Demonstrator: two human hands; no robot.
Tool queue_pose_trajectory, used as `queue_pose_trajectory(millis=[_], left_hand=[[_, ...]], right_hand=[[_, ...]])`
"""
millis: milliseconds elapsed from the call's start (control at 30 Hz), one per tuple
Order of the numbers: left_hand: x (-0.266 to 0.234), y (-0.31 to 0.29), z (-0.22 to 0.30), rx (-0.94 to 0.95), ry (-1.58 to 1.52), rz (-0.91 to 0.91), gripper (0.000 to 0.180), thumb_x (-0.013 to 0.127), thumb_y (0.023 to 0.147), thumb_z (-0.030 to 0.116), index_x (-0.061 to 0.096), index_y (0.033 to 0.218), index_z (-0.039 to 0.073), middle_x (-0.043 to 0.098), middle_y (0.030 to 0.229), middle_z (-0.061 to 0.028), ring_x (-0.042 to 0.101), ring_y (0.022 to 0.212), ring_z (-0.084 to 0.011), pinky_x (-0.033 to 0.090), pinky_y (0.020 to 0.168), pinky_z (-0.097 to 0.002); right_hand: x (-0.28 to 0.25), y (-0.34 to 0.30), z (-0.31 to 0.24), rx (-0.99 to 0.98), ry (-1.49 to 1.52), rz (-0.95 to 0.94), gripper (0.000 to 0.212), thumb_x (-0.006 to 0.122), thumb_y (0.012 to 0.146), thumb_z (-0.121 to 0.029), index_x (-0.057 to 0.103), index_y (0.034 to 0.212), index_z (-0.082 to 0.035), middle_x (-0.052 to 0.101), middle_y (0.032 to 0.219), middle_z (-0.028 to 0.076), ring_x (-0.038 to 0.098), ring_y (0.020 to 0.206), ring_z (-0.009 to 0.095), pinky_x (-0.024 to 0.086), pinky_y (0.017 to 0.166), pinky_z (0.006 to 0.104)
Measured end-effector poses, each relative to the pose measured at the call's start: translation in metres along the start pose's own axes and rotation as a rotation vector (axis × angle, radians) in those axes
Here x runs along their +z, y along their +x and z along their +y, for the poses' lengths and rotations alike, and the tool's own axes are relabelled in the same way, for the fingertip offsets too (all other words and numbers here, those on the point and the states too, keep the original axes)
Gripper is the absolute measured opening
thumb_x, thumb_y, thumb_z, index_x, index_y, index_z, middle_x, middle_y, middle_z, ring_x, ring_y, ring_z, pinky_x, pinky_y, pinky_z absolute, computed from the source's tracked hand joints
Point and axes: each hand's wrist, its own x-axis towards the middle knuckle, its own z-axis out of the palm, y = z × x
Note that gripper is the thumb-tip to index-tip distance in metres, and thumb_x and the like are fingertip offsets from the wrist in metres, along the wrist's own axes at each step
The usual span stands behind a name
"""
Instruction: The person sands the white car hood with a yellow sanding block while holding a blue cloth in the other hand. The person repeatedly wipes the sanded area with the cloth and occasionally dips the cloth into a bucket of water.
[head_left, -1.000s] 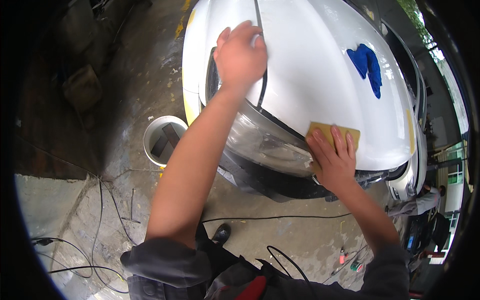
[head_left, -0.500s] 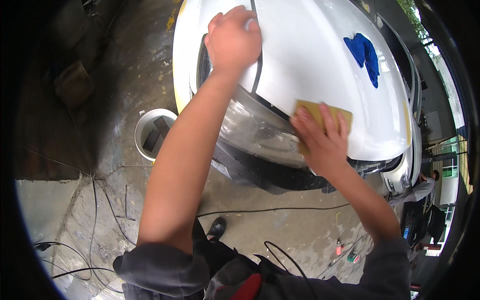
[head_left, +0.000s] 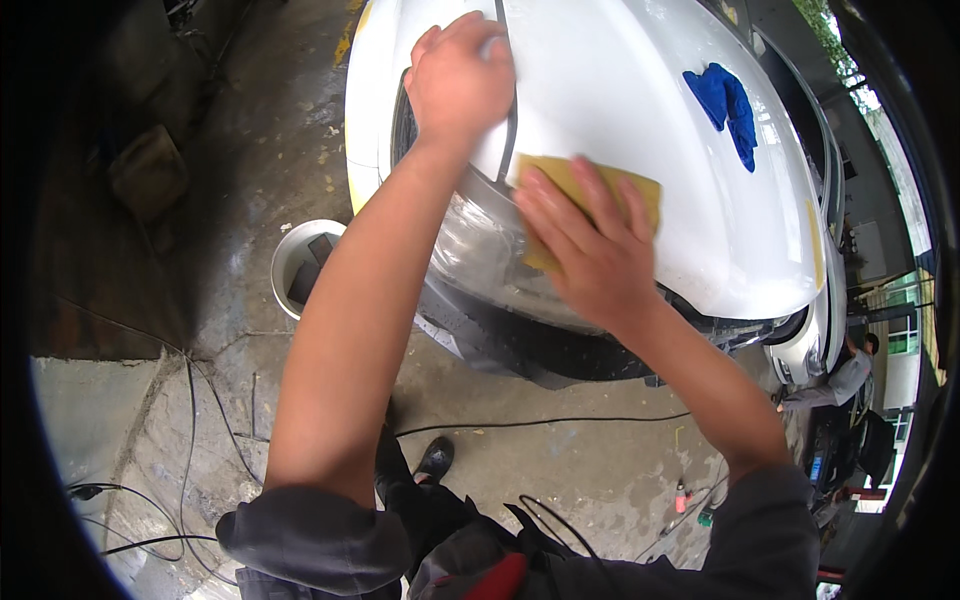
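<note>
The right hand (head_left: 607,265) holds a yellow pad (head_left: 560,173) beneath slightly spread fingers at the front edge of the white hood (head_left: 610,90), above the headlight (head_left: 482,245), apparently to spread pressure. The left hand (head_left: 462,85), loosely curled, is by the panel seam (head_left: 511,130), perhaps for balance; whether it grips anything cannot be told.

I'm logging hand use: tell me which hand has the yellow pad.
The right hand: it lies on the yellow pad, while the left hand, over the white car, shows none.
</note>
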Motion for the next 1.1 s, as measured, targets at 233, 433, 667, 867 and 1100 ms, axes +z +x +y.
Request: queue_pose_trajectory(millis=[233, 433, 667, 867, 1100], left_hand=[[-0.01, -0.002, 0.002, -0.023, 0.059, -0.032, 0.029, 0.064, 0.099, 0.032, 0.079, 0.122, 0.023, 0.067, 0.147, 0.0024, 0.049, 0.147, -0.0348, 0.04, 0.122, -0.0464], [-0.004, 0.001, -0.001, -0.007, 0.006, -0.031, 0.028, 0.066, 0.097, 0.03, 0.079, 0.12, 0.024, 0.07, 0.143, 0.0015, 0.048, 0.148, -0.0386, 0.039, 0.12, -0.0532], [-0.005, -0.002, 0.0, -0.055, 0.013, -0.049, 0.031, 0.064, 0.098, 0.031, 0.08, 0.123, 0.024, 0.066, 0.15, 0.0011, 0.045, 0.151, -0.0363, 0.035, 0.123, -0.0514], [-0.007, 0.001, 0.001, -0.051, -0.009, -0.051, 0.03, 0.064, 0.097, 0.03, 0.081, 0.121, 0.024, 0.066, 0.151, 0.0008, 0.045, 0.151, -0.0356, 0.035, 0.123, -0.0515], [-0.005, -0.007, 0.004, -0.062, -0.023, -0.031, 0.027, 0.066, 0.097, 0.027, 0.081, 0.119, 0.022, 0.068, 0.149, 0.0002, 0.045, 0.151, -0.0353, 0.035, 0.124, -0.0524]], right_hand=[[-0.027, -0.074, 0.027, 0.09, -0.077, -0.151, 0.066, 0.077, 0.08, -0.022, 0.068, 0.146, -0.023, 0.056, 0.16, -0.006, 0.046, 0.151, 0.027, 0.032, 0.122, 0.0516], [-0.012, 0.013, 0.003, 0.08, 0.069, -0.014, 0.063, 0.077, 0.079, -0.02, 0.071, 0.142, -0.023, 0.059, 0.157, -0.004, 0.048, 0.151, 0.029, 0.031, 0.123, 0.0525], [-0.025, -0.065, 0.029, 0.114, -0.05, -0.082, 0.064, 0.075, 0.081, -0.011, 0.068, 0.144, -0.017, 0.058, 0.157, 0.001, 0.047, 0.151, 0.032, 0.031, 0.12, 0.0557], [-0.017, 0.019, 0.005, 0.084, 0.139, -0.061, 0.064, 0.073, 0.081, -0.011, 0.069, 0.144, -0.02, 0.058, 0.158, 0.0, 0.046, 0.152, 0.033, 0.031, 0.122, 0.0552], [-0.026, -0.07, 0.024, 0.12, -0.081, -0.141, 0.067, 0.07, 0.08, -0.01, 0.065, 0.147, -0.017, 0.056, 0.16, 0.004, 0.041, 0.155, 0.037, 0.03, 0.121, 0.0584]])
